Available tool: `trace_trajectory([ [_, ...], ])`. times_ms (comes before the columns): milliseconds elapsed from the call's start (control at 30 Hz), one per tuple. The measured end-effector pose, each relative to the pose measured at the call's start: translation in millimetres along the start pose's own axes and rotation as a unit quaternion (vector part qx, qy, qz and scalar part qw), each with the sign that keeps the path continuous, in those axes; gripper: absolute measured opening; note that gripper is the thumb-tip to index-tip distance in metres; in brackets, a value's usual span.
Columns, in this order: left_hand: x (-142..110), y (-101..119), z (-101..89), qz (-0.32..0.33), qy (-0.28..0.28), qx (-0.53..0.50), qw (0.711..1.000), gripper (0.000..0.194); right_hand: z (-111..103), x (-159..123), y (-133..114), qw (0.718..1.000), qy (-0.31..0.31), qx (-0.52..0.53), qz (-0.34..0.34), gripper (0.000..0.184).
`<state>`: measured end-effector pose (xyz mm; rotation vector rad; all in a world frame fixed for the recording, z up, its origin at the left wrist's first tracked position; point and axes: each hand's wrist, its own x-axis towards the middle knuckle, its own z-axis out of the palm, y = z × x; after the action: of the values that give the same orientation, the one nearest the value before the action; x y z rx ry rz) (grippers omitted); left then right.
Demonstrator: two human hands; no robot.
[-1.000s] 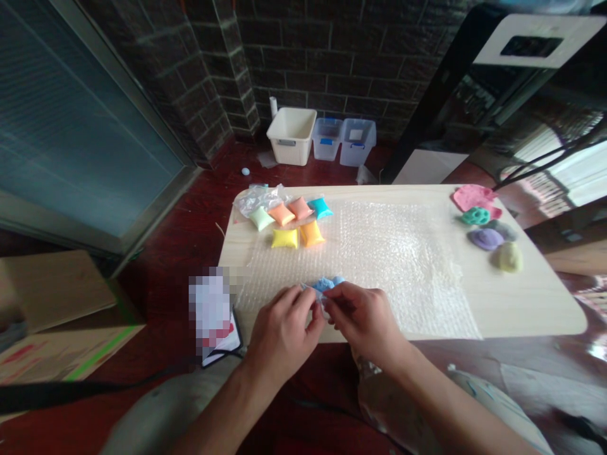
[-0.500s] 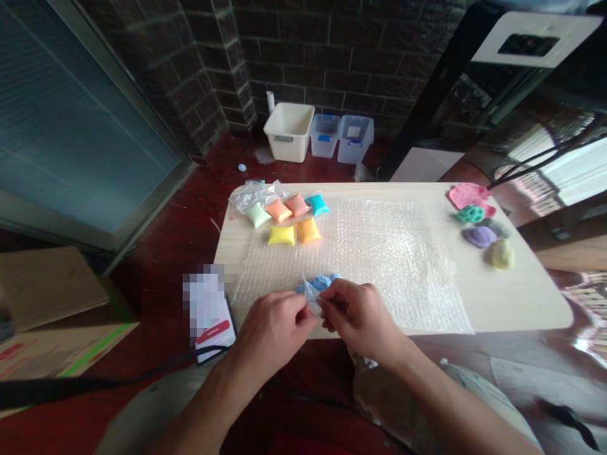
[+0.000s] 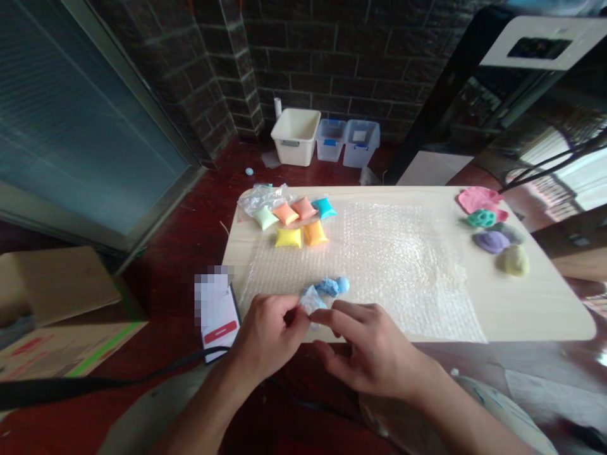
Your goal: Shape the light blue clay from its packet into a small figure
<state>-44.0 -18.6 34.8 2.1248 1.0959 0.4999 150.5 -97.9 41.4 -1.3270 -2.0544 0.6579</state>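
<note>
My left hand (image 3: 277,332) pinches a small clear plastic bag (image 3: 313,299) with bluish smears at the table's near edge. My right hand (image 3: 374,347) is beside it, its thumb apart from its fingers. The right index fingertip meets the bag's edge close to my left thumb; whether it touches the bag or the thumb I cannot tell. Just beyond the bag, lumps of blue modelling clay (image 3: 328,287) lie on the bubble wrap (image 3: 379,253). Farther back are a yellow packet (image 3: 288,238), an orange-yellow packet (image 3: 315,234) and several other coloured packets.
Pink clay (image 3: 477,200), green clay (image 3: 481,218), purple clay (image 3: 492,241) and pale yellow clay (image 3: 516,260) sit at the table's right. Crumpled plastic (image 3: 263,199) lies back left. A phone (image 3: 220,325) is left of the table. A white bin (image 3: 294,140) stands behind.
My right hand has let go of the bag, its thumb and fingers spreading apart. My left hand keeps its pinch. More of the blue clay shows now, and the view has shifted slightly.
</note>
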Motion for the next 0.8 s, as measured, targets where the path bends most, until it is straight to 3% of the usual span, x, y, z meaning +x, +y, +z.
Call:
trace_trajectory([
  [167, -5.8, 5.6, 1.4, 0.023, -0.011, 0.019, 1.000, 0.035, 11.9, -1.4, 1.2, 0.982, -0.057, -0.176, -0.022, 0.014],
  [367, -16.5, 10.0, -1.4, 0.029, -0.011, -0.031, 0.999, 0.040, 11.8, -8.3, -8.1, 0.978, -0.036, -0.202, -0.049, 0.019],
  [467, -19.9, 11.9, -5.8, 0.029, 0.013, -0.113, 0.993, 0.036, 8.2, -13.1, -11.5, 0.994, 0.016, -0.098, -0.042, 0.021],
  [533, -18.4, 10.3, -7.2, 0.004, 0.084, -0.184, 0.979, 0.027, 4.0, -15.8, -12.3, 0.997, 0.081, 0.009, 0.003, 0.018],
  [600, -14.0, 7.6, -5.5, -0.055, 0.164, -0.252, 0.952, 0.021, -0.5, -18.2, -12.8, 0.978, 0.153, 0.128, 0.068, 0.013],
  [633, -11.5, 6.9, -3.4, -0.090, 0.166, -0.290, 0.938, 0.025, -2.3, -19.5, -13.1, 0.960, 0.181, 0.187, 0.099, 0.014],
  [667, -9.2, 7.3, -0.7, -0.118, 0.130, -0.340, 0.924, 0.029, -3.8, -21.1, -13.7, 0.941, 0.201, 0.243, 0.125, 0.015],
  [733, -6.5, 11.8, 5.8, -0.146, 0.013, -0.476, 0.867, 0.032, -4.9, -25.3, -15.0, 0.907, 0.216, 0.326, 0.157, 0.018],
  [800, -7.1, 20.1, 12.0, -0.131, -0.038, -0.552, 0.823, 0.029, -4.0, -31.2, -16.4, 0.888, 0.221, 0.366, 0.172, 0.020],
])
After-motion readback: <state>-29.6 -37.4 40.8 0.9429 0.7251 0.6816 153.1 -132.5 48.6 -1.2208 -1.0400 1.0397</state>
